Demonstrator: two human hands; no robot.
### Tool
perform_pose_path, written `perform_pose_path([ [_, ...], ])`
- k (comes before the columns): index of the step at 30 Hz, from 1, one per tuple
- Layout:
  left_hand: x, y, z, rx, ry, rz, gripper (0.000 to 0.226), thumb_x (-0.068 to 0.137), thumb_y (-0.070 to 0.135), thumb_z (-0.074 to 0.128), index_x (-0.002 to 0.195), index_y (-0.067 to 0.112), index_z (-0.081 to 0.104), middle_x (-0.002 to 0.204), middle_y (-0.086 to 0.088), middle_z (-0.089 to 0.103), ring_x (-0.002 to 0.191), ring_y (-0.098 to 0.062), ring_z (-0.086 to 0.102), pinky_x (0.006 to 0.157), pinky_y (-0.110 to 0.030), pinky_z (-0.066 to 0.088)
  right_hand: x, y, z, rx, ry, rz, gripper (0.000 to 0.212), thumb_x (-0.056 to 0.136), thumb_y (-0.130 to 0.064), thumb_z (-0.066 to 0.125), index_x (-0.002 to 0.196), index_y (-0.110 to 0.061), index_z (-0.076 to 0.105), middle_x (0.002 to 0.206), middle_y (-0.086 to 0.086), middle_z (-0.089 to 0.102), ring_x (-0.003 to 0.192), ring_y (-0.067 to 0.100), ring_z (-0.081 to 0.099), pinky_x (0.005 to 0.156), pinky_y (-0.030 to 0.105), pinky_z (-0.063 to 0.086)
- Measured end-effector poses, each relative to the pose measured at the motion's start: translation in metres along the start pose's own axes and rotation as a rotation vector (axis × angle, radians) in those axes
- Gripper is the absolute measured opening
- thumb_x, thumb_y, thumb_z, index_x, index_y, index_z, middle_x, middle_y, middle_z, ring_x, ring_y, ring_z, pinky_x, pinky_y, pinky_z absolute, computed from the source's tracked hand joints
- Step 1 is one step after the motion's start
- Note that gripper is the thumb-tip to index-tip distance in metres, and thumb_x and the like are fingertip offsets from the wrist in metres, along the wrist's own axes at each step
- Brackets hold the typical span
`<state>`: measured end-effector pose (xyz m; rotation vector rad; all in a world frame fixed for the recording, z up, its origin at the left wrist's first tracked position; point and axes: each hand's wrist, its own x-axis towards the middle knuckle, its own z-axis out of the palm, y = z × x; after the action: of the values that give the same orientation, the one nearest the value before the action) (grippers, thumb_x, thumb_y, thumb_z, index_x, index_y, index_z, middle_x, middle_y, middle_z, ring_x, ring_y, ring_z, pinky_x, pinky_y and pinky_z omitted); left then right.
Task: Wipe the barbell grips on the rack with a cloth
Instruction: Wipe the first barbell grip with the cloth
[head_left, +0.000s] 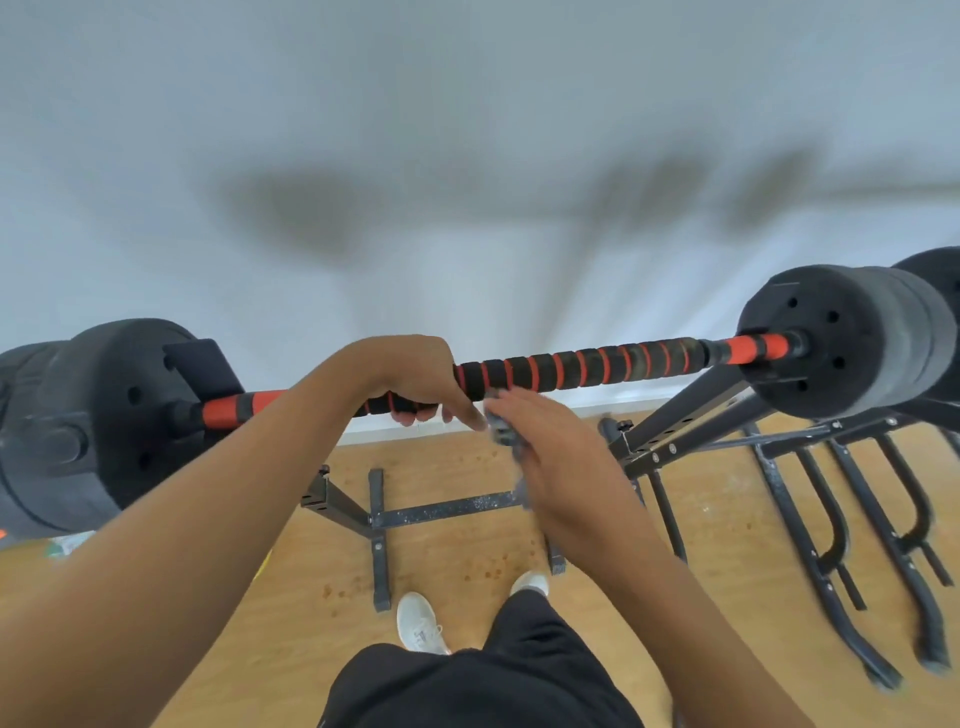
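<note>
My left hand (415, 374) was curled over the grip of the barbell (571, 364) to steady it, while my right hand (550, 447) pinched the grey cloth (501, 428) against the underside of the bar at about 3 o'clock from the left. I judged the wiping was mid-way, with the long striped stretch toward 3 o'clock perhaps still to do. I counted one barbell on one rack (691, 415), one cloth, and plates (836, 338) at both ends.
</note>
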<state>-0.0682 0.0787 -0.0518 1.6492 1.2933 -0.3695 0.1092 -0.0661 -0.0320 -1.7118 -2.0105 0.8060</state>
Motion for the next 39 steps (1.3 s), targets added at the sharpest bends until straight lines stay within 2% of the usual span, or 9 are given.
perform_pose_path([
  [2, -0.001, -0.003, 0.008, 0.114, 0.163, 0.034, 0.046, 0.078, 0.052, 0.085, 0.096, 0.013, 0.07, 0.068, 0.001, 0.073, 0.06, -0.017, 0.068, 0.068, -0.033, 0.058, -0.015, 0.002, -0.02, 0.338, 0.006, 0.194, 0.035, 0.105, -0.002, 0.041, 0.126, -0.019, 0.064, 0.106, 0.0, 0.069, 0.088, -0.001, 0.065, 0.08, 0.01, 0.053],
  [6, 0.0, 0.006, 0.035, 0.416, 0.581, 0.149, 0.035, 0.079, 0.056, 0.079, 0.091, 0.032, 0.056, 0.085, 0.012, 0.062, 0.081, -0.014, 0.062, 0.067, -0.029, 0.043, -0.017, 0.023, -0.043, 0.41, 0.068, 0.204, 0.027, 0.105, -0.006, 0.035, 0.094, -0.016, 0.057, 0.071, 0.002, 0.059, 0.052, 0.005, 0.054, 0.048, 0.018, 0.044],
  [10, 0.009, 0.018, 0.047, 0.403, 0.611, 0.114, 0.04, 0.08, 0.062, 0.072, 0.075, 0.032, 0.045, 0.074, 0.012, 0.059, 0.068, -0.01, 0.059, 0.062, -0.028, 0.041, 0.008, 0.039, -0.059, 0.138, -0.012, 0.081, 0.002, 0.1, -0.026, 0.053, 0.101, -0.026, 0.052, 0.083, -0.009, 0.059, 0.07, 0.002, 0.057, 0.057, 0.014, 0.046],
  [18, 0.01, 0.021, 0.048, 0.435, 0.676, 0.036, 0.046, 0.077, 0.072, 0.062, 0.068, 0.027, 0.056, 0.06, 0.008, 0.061, 0.055, -0.011, 0.062, 0.057, -0.026, 0.05, 0.069, 0.052, -0.07, -0.08, -0.021, -0.194, 0.011, 0.095, -0.021, 0.066, 0.104, -0.016, 0.06, 0.091, -0.007, 0.059, 0.077, 0.005, 0.053, 0.069, 0.006, 0.038],
  [23, 0.009, 0.02, 0.048, 0.472, 0.752, 0.068, 0.044, 0.078, 0.07, 0.062, 0.071, 0.028, 0.055, 0.059, 0.01, 0.058, 0.052, -0.007, 0.057, 0.057, -0.026, 0.05, 0.112, 0.041, -0.074, -0.269, 0.046, -0.348, 0.026, 0.091, -0.001, 0.05, 0.107, -0.02, 0.056, 0.08, 0.003, 0.066, 0.067, 0.023, 0.062, 0.066, 0.041, 0.056],
  [26, 0.01, 0.016, 0.063, 0.651, 0.989, 0.182, 0.043, 0.085, 0.067, 0.06, 0.077, 0.026, 0.047, 0.058, 0.012, 0.048, 0.049, -0.01, 0.048, 0.052, -0.026, 0.035, 0.127, 0.04, -0.064, -0.511, -0.093, -0.26, 0.021, 0.092, -0.004, 0.046, 0.106, -0.019, 0.054, 0.078, 0.005, 0.062, 0.065, 0.025, 0.06, 0.063, 0.042, 0.056],
  [30, 0.022, 0.021, 0.092, 0.682, 1.15, 0.126, 0.034, 0.084, 0.045, 0.069, 0.076, 0.02, 0.048, 0.061, 0.007, 0.043, 0.054, -0.018, 0.04, 0.056, -0.031, 0.031, 0.118, 0.048, -0.063, -0.355, -0.355, -0.229, 0.025, 0.105, -0.022, 0.042, 0.087, -0.021, 0.061, 0.079, -0.003, 0.064, 0.069, 0.016, 0.061, 0.064, 0.028, 0.051],
  [34, 0.027, 0.029, 0.085, 0.7, 1.113, -0.033, 0.044, 0.076, 0.029, 0.073, 0.06, 0.021, 0.033, 0.048, 0.007, 0.029, 0.041, -0.016, 0.029, 0.051, -0.027, 0.02, 0.103, 0.051, -0.059, -0.425, -0.307, -0.292, 0.034, 0.103, -0.016, 0.04, 0.072, -0.029, 0.044, 0.07, -0.002, 0.053, 0.067, 0.019, 0.052, 0.063, 0.033, 0.042],
  [39, 0.024, 0.036, 0.072, 0.643, 0.943, -0.07, 0.038, 0.086, 0.033, 0.064, 0.063, 0.024, 0.034, 0.058, 0.007, 0.046, 0.047, -0.011, 0.038, 0.054, -0.028, 0.033, 0.09, 0.053, -0.057, -0.39, -0.26, -0.322, 0.027, 0.098, -0.007, 0.045, 0.085, -0.029, 0.05, 0.071, -0.006, 0.052, 0.065, 0.012, 0.047, 0.058, 0.021, 0.033],
])
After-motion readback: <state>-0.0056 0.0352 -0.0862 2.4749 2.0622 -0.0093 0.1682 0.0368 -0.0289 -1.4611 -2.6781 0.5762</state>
